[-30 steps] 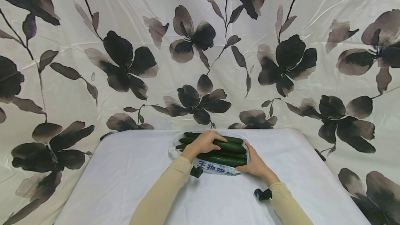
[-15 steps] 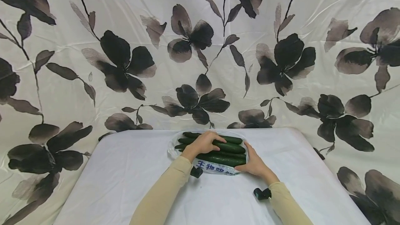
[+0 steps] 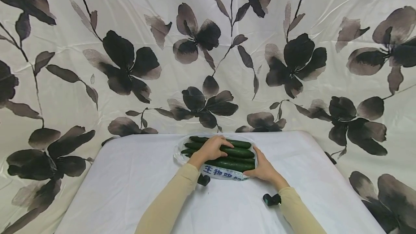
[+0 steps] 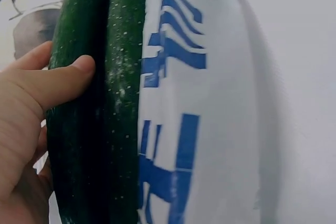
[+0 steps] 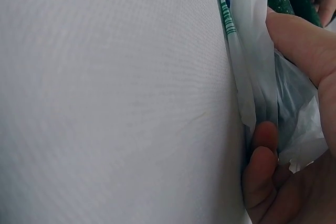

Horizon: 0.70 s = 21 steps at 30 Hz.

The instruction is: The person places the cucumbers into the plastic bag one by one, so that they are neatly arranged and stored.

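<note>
Several dark green cucumbers [image 3: 230,163] lie side by side in a white plastic bag [image 3: 224,173] with blue printed characters, near the table's far edge. My left hand [image 3: 212,149] reaches over them and grips one cucumber [image 4: 76,135], its thumb on the near side and fingers on the far side. At the bag's right end, my right hand [image 3: 264,169] holds the bag, thumb at the near corner and fingers spread toward the far corner. Crumpled plastic [image 5: 296,108] shows beneath its thumb in the right wrist view. The left hand covers the middle of the cucumbers.
A white cloth covers the table [image 3: 136,183]. Behind its far edge hangs a floral curtain [image 3: 247,82]. Small black cameras [image 3: 203,180] sit at both wrists, just above the cloth.
Both hands keep their places on the cucumbers and bag. The whole head view has shifted slightly.
</note>
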Available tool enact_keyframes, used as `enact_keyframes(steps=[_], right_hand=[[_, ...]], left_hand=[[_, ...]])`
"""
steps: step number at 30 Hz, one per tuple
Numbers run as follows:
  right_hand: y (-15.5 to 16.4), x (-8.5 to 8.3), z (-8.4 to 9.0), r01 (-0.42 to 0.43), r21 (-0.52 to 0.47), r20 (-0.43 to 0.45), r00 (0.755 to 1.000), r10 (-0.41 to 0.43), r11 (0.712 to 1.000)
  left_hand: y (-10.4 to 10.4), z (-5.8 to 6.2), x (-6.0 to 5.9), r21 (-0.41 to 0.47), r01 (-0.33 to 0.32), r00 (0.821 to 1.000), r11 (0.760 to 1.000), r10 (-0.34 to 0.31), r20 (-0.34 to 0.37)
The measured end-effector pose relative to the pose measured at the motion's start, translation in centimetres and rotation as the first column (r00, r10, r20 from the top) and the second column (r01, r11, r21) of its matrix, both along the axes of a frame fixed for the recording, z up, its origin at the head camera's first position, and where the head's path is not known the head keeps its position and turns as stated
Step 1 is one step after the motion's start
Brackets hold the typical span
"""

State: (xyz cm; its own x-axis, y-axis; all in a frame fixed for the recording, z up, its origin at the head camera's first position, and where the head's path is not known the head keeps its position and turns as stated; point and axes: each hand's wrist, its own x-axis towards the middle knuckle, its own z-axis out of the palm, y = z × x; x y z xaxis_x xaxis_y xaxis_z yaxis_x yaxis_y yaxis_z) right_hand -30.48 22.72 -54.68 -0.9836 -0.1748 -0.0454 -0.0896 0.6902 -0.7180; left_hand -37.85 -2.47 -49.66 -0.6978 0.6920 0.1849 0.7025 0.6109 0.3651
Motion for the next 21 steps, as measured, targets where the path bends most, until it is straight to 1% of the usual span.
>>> enact_keyframes(steps=[6, 10, 14, 17, 21], right_hand=[[0.0, 0.1, 0.0, 0.003, -0.008, -0.004, 1.000, -0.003, 1.000], [0.0, 0.1, 0.0, 0.004, -0.009, -0.004, 1.000, -0.004, 1.000], [0.0, 0.1, 0.1, 0.009, -0.015, 0.001, 1.000, -0.009, 1.000], [0.0, 0.1, 0.1, 0.008, -0.009, 0.000, 1.000, -0.008, 1.000], [0.0, 0.1, 0.0, 0.008, -0.010, -0.008, 1.000, -0.008, 1.000]], left_hand=[[0.0, -0.5, 0.3, -0.048, -0.065, 0.996, 0.997, 0.061, -0.072], [0.0, -0.7, 0.4, -0.059, -0.085, 0.994, 0.995, 0.081, -0.070], [0.0, -0.8, 0.3, -0.050, -0.094, 0.994, 0.994, 0.091, -0.059], [-0.1, -1.0, 0.1, -0.015, -0.099, 0.994, 0.995, 0.098, -0.043], [-0.4, -1.4, -0.2, 0.074, -0.104, 0.994, 0.992, 0.107, -0.034]])
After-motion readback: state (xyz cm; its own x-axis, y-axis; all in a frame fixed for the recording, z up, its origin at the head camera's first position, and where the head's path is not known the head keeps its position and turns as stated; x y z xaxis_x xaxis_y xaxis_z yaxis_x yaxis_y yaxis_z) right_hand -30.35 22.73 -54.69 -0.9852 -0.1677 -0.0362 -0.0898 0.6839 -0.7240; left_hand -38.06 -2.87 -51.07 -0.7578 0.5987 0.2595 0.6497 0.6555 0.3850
